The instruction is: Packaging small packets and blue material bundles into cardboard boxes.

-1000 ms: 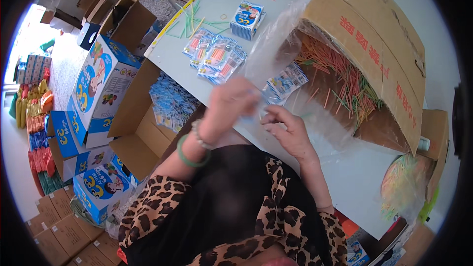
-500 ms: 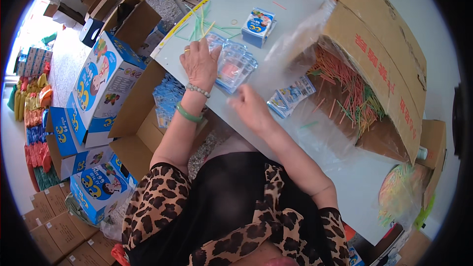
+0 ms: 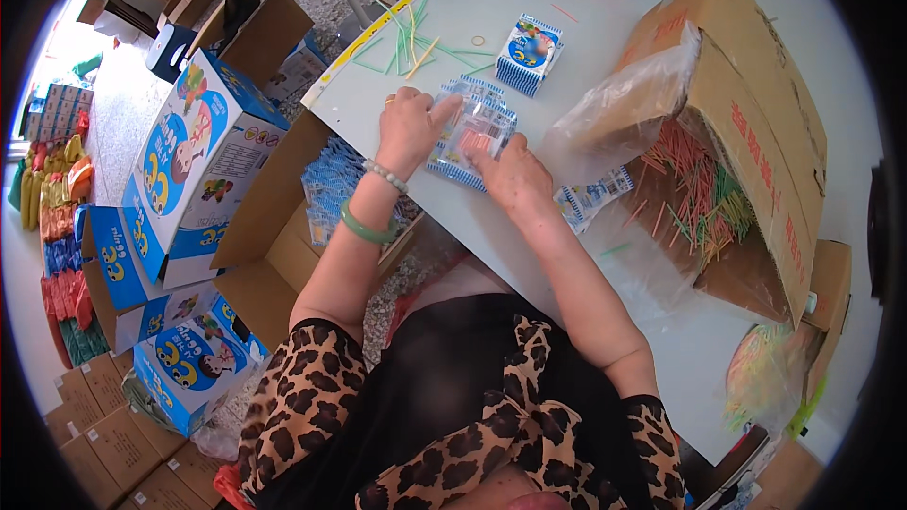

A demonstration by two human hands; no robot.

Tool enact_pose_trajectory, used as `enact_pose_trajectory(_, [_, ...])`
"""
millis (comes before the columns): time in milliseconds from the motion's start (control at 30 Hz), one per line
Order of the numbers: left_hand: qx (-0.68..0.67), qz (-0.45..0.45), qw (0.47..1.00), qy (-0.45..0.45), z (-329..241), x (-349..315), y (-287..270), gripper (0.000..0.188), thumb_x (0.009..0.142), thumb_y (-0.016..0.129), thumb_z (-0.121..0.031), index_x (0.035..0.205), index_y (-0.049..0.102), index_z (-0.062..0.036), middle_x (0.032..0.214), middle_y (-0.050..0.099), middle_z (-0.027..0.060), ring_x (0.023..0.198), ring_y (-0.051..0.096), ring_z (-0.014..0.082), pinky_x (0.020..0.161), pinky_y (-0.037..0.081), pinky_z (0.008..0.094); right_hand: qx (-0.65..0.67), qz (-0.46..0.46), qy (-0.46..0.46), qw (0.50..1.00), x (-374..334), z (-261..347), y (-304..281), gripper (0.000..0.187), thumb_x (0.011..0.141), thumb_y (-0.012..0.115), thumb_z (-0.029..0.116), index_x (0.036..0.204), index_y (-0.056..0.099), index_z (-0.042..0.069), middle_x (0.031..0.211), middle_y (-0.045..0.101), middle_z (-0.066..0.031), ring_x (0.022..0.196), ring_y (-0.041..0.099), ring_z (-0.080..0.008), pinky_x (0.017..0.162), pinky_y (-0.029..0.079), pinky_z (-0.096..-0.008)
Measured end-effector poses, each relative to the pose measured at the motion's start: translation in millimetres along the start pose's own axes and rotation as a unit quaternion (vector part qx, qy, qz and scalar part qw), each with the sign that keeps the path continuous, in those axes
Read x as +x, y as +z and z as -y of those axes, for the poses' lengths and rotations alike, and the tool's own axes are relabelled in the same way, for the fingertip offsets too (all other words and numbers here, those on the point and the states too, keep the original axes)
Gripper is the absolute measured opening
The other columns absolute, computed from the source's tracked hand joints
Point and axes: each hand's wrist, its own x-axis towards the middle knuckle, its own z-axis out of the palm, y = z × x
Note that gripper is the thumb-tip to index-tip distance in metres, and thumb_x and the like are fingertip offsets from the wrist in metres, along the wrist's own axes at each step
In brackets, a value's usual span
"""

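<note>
A loose stack of clear plastic packets (image 3: 480, 130) with blue striped ends lies on the table before me, and a pinkish piece shows through the top one. My left hand (image 3: 408, 137) is at the stack's left side, fingers curled and thumb along the packets' upper left edge. At the lower right of the stack, my right hand (image 3: 518, 178) grips the top packet, its thumb lying over the plastic. Both sets of fingertips are partly hidden. Beyond the stack stands a small blue and white box (image 3: 529, 55). More packets (image 3: 595, 196) lie right of my right hand.
A large carton (image 3: 756, 132) on its side at the right spills thin coloured sticks (image 3: 694, 191), with plastic film (image 3: 619, 123) at its mouth. Loose green and yellow sticks (image 3: 406, 42) lie at the far left. An open carton (image 3: 269, 217) of blue packets stands below the table's left edge.
My right hand has moved up and left from beside the stack onto the top packet. My left hand has shifted slightly right and down. The whole view has shifted a little.
</note>
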Motion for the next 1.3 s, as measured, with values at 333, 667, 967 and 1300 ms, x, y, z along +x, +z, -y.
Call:
enact_pose_trajectory(333, [-0.408,0.268,0.852,-0.187,-8,6,-19,0.049,0.068,0.076,-0.005,0.109,0.051,0.0060,0.097,0.063,0.0111,0.083,0.062,0.0148,0.072,0.051,0.0285,0.016,-0.040,0.000,0.999,-2,4,-9,0.064,0.071,0.070,0.043,0.113,0.051,0.000,0.114,0.052,-0.0210,0.106,0.054,-0.0357,0.090,0.043,-0.0422])
enact_pose_trajectory(667, [-0.573,0.203,0.790,-0.078,1,-44,-11,0.063,0.066,0.073,0.006,0.121,0.044,-0.0037,0.102,0.056,0.0039,0.092,0.058,0.0132,0.077,0.051,0.0249,0.368,-0.035,-0.140,0.919,4,-40,15,0.067,0.061,0.078,0.007,0.118,0.045,-0.002,0.109,0.056,-0.0089,0.098,0.057,-0.0172,0.082,0.049,-0.0302])
enact_pose_trajectory(967, [-0.613,0.155,0.773,0.051,-22,-59,-40,0.087,0.059,0.080,0.001,0.133,0.034,-0.0030,0.114,0.053,0.0062,0.107,0.052,0.0170,0.095,0.042,0.0307,0.355,-0.002,-0.317,0.880,-14,-40,10,0.068,0.063,0.075,-0.003,0.123,0.044,0.004,0.113,0.055,-0.0043,0.101,0.055,-0.0151,0.088,0.045,-0.0289])
enact_pose_trajectory(1300, [-0.578,0.235,0.781,-0.045,14,-65,-22,0.064,0.062,0.079,0.002,0.119,0.050,0.0003,0.109,0.056,0.0037,0.101,0.052,0.0114,0.089,0.045,0.0277,0.373,0.146,-0.218,0.890,-1,-31,7,0.066,0.063,0.074,-0.004,0.122,0.046,0.005,0.113,0.055,-0.0037,0.104,0.053,-0.0136,0.090,0.044,-0.0281])
